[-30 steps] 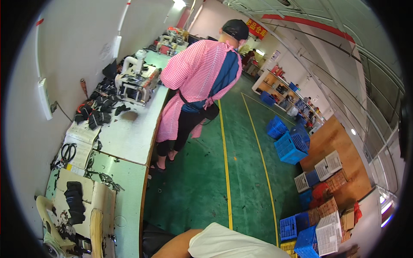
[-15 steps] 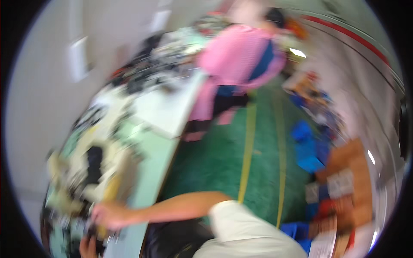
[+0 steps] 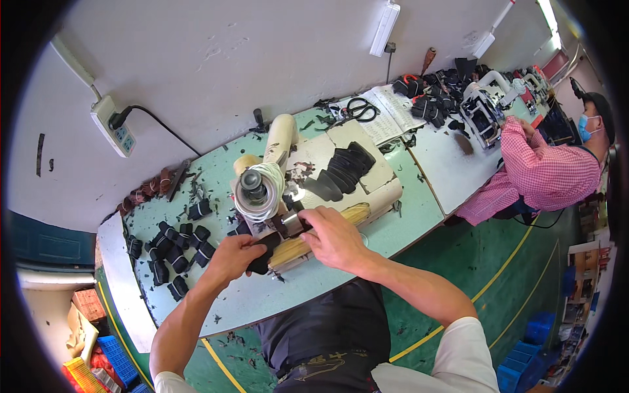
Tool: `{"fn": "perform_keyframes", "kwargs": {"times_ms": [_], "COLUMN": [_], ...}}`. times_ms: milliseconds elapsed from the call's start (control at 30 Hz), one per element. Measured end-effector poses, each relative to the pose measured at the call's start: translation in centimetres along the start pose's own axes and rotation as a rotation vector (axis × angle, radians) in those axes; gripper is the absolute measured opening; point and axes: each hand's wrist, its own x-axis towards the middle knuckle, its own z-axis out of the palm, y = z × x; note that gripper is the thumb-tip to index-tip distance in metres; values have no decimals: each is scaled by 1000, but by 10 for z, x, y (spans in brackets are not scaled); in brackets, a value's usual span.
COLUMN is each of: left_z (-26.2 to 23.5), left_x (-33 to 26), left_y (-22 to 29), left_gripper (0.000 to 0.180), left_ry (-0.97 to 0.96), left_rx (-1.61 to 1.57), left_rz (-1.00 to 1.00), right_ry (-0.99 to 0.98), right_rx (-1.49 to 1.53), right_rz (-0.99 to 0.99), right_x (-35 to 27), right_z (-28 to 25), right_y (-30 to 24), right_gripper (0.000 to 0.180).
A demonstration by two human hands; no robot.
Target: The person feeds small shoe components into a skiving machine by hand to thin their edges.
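Observation:
My left hand [image 3: 232, 259] pinches a flat black piece [image 3: 265, 254] of cloth or leather at the near left end of a cream bench machine [image 3: 282, 141]. My right hand [image 3: 335, 241] is curled with its fingertips at the metal working part [image 3: 291, 224]; a dark edge shows by them, but what they grip is hidden. White cord [image 3: 265, 196] is coiled round the machine's black knob [image 3: 252, 183]. Several black curved pieces [image 3: 347, 169] lie overlapping on its flat top. A worn yellowish strip [image 3: 295, 252] runs along its front, beneath my hands.
Tied black bundles [image 3: 177, 259] and scraps cover the table's left side. Scissors [image 3: 362, 110] and papers [image 3: 393, 114] lie behind the machine. At right, a person in a pink checked garment [image 3: 547, 157] sits at another machine [image 3: 485, 118]. A power strip [image 3: 113, 126] hangs on the wall.
The view has swung from the aisle to the bench and become sharp. Both hands are now central at the machine, the left holding a black piece; earlier they were blurred at lower left.

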Motion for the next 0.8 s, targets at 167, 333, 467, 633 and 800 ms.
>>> {"fn": "perform_keyframes", "kwargs": {"times_ms": [167, 333, 467, 633, 800], "left_z": [19, 1, 1, 6, 20], "left_x": [15, -3, -8, 5, 16], "left_y": [19, 5, 1, -4, 14], "left_gripper": [29, 31, 32, 37, 31], "left_ry": [29, -111, -75, 26, 51], "left_rx": [210, -40, 23, 111, 250], "left_rz": [86, 114, 67, 2, 58], "right_ry": [43, 118, 96, -6, 103], "right_rx": [-105, -18, 109, 111, 27], "right_rz": [-9, -54, -18, 9, -47], "right_x": [4, -6, -8, -3, 4], "right_z": [12, 9, 1, -1, 14], "right_y": [-3, 7, 7, 3, 3], "right_gripper": [30, 16, 13, 12, 14]}}
